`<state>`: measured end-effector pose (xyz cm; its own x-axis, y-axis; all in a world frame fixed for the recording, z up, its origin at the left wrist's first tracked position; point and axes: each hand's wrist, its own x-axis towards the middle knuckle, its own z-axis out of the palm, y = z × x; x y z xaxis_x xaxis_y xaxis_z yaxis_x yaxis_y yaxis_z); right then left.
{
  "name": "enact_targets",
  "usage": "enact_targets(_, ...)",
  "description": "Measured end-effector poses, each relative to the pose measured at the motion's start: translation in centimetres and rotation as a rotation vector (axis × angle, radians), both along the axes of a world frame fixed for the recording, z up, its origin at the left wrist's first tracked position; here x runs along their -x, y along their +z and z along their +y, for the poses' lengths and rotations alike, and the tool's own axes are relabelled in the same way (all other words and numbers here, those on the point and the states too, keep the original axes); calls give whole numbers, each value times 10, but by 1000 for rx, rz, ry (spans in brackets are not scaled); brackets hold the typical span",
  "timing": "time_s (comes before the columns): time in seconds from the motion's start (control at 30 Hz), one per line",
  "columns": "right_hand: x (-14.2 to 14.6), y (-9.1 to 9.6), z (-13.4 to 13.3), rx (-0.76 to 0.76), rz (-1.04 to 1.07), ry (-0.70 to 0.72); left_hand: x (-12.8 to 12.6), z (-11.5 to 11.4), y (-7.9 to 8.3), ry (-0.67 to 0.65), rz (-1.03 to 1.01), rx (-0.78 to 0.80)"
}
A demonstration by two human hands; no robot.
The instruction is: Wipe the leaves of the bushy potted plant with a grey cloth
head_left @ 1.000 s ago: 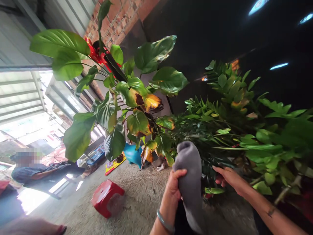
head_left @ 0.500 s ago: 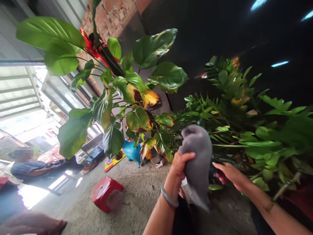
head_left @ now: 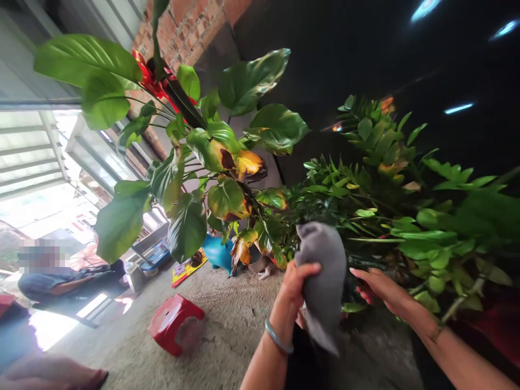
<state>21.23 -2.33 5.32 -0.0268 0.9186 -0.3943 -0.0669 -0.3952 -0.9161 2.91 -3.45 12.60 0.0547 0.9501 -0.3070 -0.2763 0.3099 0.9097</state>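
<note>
My left hand is closed round a grey cloth, held up against the low foliage of a dark green plant with narrow leaflets. My right hand reaches under a small green leaf of that plant, fingers curled around it; the fingertips are partly hidden behind the cloth. A silver bangle sits on my left wrist.
A tall broad-leaved plant with yellowing leaves and a red bow stands to the left against a brick pillar. A red plastic stool lies on the concrete floor. A person sits at far left. A blue toy lies behind the plant.
The grey cloth moved right and upward into the foliage, then settled slightly lower. My right hand stayed at the same leaf.
</note>
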Motion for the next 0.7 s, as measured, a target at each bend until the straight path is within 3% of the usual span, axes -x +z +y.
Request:
enact_targets(0.1,-2,-2,-1,-7,-9,6,15,-26,-18,-302,97,85)
enact_targets(0.17,-4,-3,-1,-13,-17,9,34,-36,-10,-384,27,32)
enact_targets(0.23,-3,-4,0,-9,-28,6,50,-34,9,-338,-93,-57)
enact_targets(0.33,0,-5,3,3,-39,2,56,-13,31,-44,-242,-80)
enact_targets(0.4,3,-5,3,0,-40,0,46,-1,27,170,-254,-17)
enact_targets(0.47,4,-5,3,-3,-39,-5,33,0,10,260,-165,48)
enact_targets(0.53,4,-5,3,1,-42,-12,27,-12,-12,184,-35,96)
enact_targets(0.6,2,-5,3,6,-49,-19,34,-29,-24,20,-16,109)
enact_targets(0.7,0,-4,2,12,-59,-27,62,-42,-8,-106,-129,-15)
